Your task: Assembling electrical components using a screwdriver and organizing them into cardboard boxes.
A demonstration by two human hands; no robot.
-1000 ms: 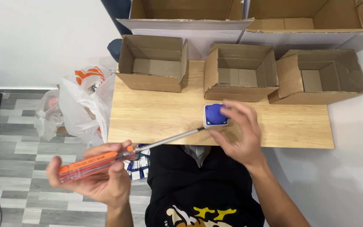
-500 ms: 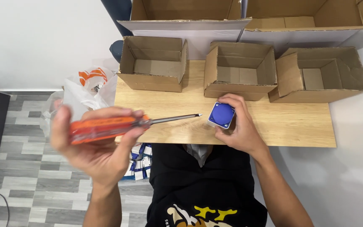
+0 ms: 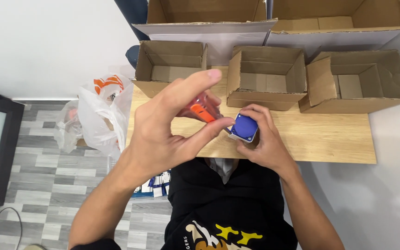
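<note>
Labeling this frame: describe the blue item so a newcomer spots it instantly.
Start at the wooden table with three open cardboard boxes along its back. At its near edge, the right hand grips a small blue block, the only blue item, beside the orange-handled screwdriver.

Person seen from above, head camera. Torso in a black short-sleeved cotton T-shirt (image 3: 230,208); fabric plain and matte across the chest, slightly creased. Printed graphic (image 3: 216,235) low on the front: yellow jagged, lightning-like shapes, an orange-brown rounded form beside them, and a short line of small white lettering. Edge of a black sleeve (image 3: 91,244) shows at the bottom left of the view. Both forearms bare from there down. Left hand (image 3: 163,134) and right hand (image 3: 265,146) bare: no gloves, rings, watch or wristband visible. Fingernails short.
</note>
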